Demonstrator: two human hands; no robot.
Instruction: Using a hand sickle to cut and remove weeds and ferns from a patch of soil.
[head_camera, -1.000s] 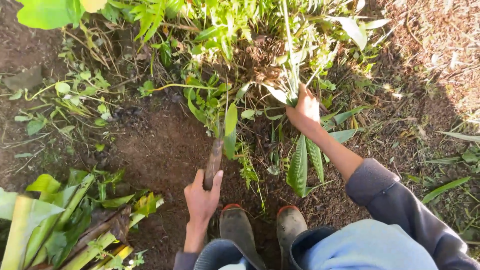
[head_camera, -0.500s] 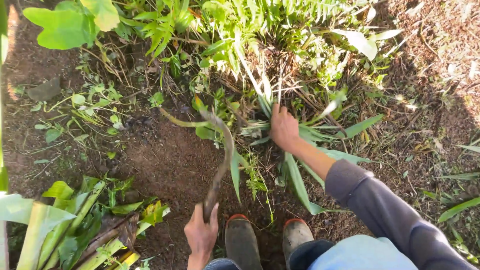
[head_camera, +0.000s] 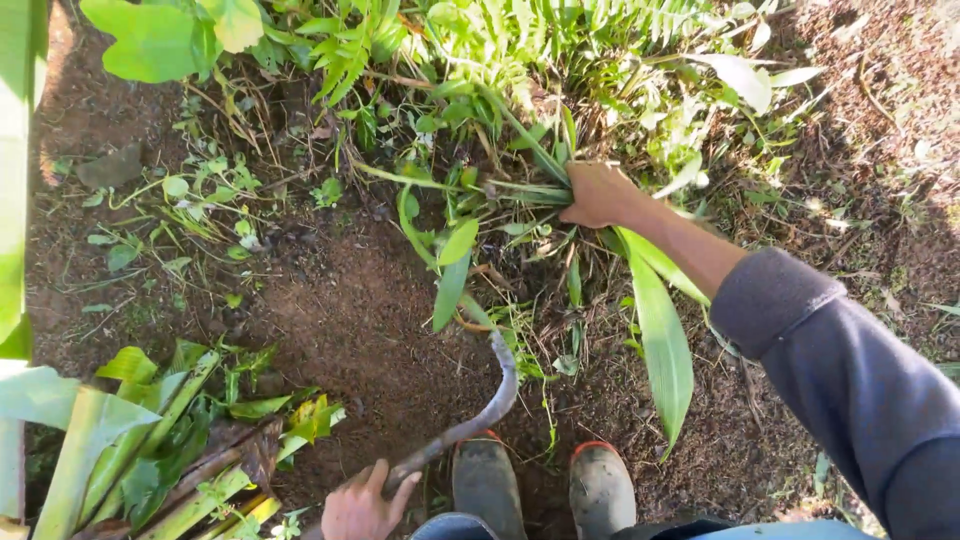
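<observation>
To the left of our grip on the tool we see a heap of cut stalks (head_camera: 150, 450) lying on the bare soil (head_camera: 340, 310). Our left hand (head_camera: 362, 505) is closed around the handle of a curved sickle (head_camera: 470, 415), whose blade arcs up and to the right from that fist, its tip near a drooping leaf (head_camera: 450, 285). Just right of the handle stand our two boots (head_camera: 545, 485). Farther right and above, our right hand (head_camera: 598, 195) clenches a bunch of long green leaves (head_camera: 530, 190) at their base.
</observation>
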